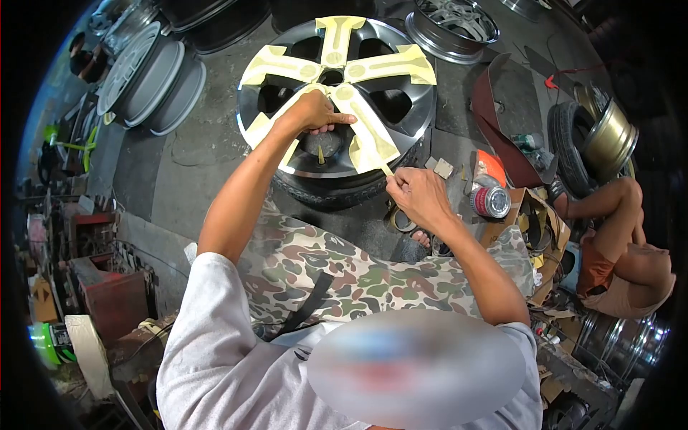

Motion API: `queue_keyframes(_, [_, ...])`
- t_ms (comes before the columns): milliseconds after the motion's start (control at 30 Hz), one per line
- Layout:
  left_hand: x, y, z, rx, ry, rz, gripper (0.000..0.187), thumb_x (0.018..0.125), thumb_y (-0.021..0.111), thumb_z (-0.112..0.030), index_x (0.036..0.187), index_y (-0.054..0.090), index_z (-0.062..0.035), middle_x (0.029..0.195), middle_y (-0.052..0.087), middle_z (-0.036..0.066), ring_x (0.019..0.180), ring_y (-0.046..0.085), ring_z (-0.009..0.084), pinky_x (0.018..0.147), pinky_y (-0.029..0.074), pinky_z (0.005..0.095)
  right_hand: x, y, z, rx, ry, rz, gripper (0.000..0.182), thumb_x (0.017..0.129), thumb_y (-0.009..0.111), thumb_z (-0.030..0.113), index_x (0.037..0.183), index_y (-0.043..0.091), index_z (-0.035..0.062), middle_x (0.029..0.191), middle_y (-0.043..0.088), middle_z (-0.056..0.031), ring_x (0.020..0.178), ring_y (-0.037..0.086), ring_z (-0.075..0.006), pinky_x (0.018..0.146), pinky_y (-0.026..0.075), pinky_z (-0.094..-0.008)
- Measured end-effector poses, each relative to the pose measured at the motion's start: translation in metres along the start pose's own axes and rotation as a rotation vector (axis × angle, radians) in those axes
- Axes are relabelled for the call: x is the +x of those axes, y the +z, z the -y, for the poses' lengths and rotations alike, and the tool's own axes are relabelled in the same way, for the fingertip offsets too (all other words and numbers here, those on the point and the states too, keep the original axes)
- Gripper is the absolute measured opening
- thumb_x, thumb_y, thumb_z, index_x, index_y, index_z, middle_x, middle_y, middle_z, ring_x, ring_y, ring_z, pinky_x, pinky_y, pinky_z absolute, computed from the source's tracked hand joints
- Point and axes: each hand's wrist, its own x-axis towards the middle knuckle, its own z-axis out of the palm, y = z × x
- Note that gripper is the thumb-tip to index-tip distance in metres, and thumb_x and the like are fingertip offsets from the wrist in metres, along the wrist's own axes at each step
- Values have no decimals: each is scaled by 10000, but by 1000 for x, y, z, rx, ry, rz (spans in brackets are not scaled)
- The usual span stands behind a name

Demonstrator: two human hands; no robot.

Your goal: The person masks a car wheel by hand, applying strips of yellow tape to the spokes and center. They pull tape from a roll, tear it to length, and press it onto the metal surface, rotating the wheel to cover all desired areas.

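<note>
A dark wheel rim [423, 107] lies face up on a tire [337, 195], its spokes covered in pale yellow masking tape [373, 129]. My left hand [315, 113] rests over the rim near the hub, index finger extended against the taped lower-right spoke, the other fingers curled beneath. At the rim's lower right edge, my right hand [419, 193] pinches the end of a thin yellow strip [388, 170] that runs from that spoke's tape. A tape roll [403, 219] is on the floor just below my right hand.
A can [491, 202] and a cardboard box [552, 233] stand at the right. A person [623, 265] sits beyond them. Silver rims [147, 82] lean at the upper left; another rim [453, 29] lies top right. A gold rim [609, 140] rests by a tire.
</note>
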Motion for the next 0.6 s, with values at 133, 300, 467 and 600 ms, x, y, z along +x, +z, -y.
queue_keyframes(133, [-16,0,-19,37,-19,17,543,766,894,-469,616,666,0,543,610,48,416,519,108,410,421,255,0,4,-3,-37,-21,-32,336,919,647,259,712,651,-7,668,636,-203,644,644,-410,621,493,-489])
queue_keyframes(300, [-17,7,-10,74,78,146,519,752,907,-435,618,666,6,519,587,43,402,511,107,396,402,255,1,3,-4,-67,-12,-31,337,918,647,261,710,656,-3,658,636,-199,633,642,-406,616,496,-490])
queue_keyframes(467, [-13,4,0,205,131,163,405,792,883,-285,622,663,10,540,613,61,421,546,117,410,415,273,1,4,-3,-40,7,-13,345,917,646,261,699,656,-6,647,634,-198,638,648,-407,624,502,-490])
queue_keyframes(600, [-23,13,1,214,183,92,400,830,846,-289,628,671,10,532,615,64,423,556,125,430,428,285,1,5,-5,-50,9,-8,333,917,642,253,705,659,-3,666,644,-202,651,654,-408,638,508,-497])
